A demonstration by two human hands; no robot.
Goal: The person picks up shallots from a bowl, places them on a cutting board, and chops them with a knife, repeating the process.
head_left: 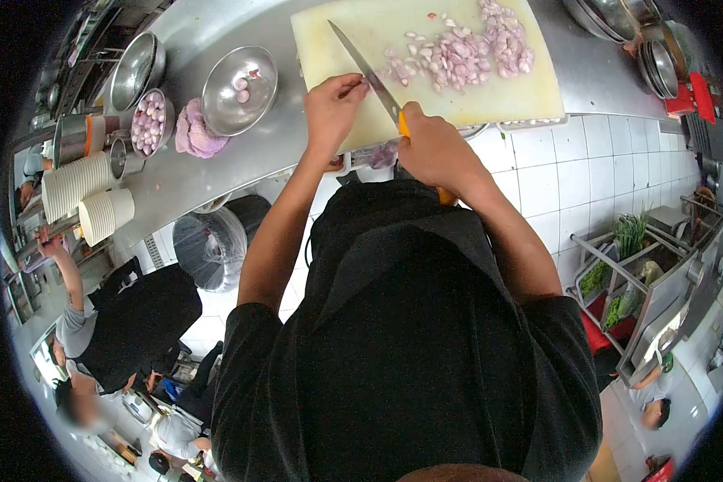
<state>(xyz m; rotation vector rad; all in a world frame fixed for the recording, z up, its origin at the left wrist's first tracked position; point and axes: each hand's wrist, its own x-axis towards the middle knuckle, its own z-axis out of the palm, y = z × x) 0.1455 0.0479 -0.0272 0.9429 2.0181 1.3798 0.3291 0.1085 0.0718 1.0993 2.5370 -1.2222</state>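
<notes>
Where the steel bench's [181,178] near edge runs, the cutting board [498,100] lies, presumably for easy reach. Sliced shallots [462,58] heap toward its far-right corner, leaving room leftward. There the knife [364,64] slants, its yellow handle [403,124] wrapped by the right grip [438,153]; the left grip [331,112] gathers fingertips beside it, pinching what, I cannot tell.

The black top [426,361] fills 6 o'clock, plain and matt, with soft folds and faint lengthwise lines. Its loose short sleeves, the left sleeve [245,345] between 7 and 8 o'clock, the right sleeve [570,345] at 4, are black too and end in straight hems. Both forearms [285,225] are bare, as are the left hand [332,112] near 12 and right hand [440,149] near 1.
</notes>
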